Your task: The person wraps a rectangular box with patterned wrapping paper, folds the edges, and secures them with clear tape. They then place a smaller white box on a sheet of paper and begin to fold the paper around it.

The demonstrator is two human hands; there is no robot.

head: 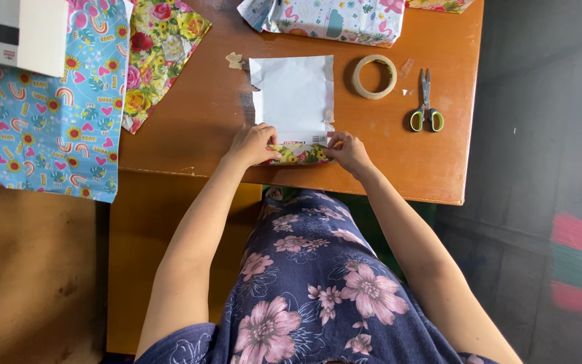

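Note:
A small box (302, 140) lies near the front edge of the orange table (203, 114), on a sheet of wrapping paper (294, 94) laid white side up. The paper's floral near edge (296, 156) is folded up over the box. My left hand (252, 144) presses that fold at the box's left end. My right hand (347, 151) pinches the paper at the box's right end.
A roll of clear tape (374, 76) and green-handled scissors (426, 101) lie to the right. A blue patterned sheet (48, 128) and a floral sheet (156, 54) hang at left under a white box (15, 34). A wrapped parcel (331, 20) sits at the far edge.

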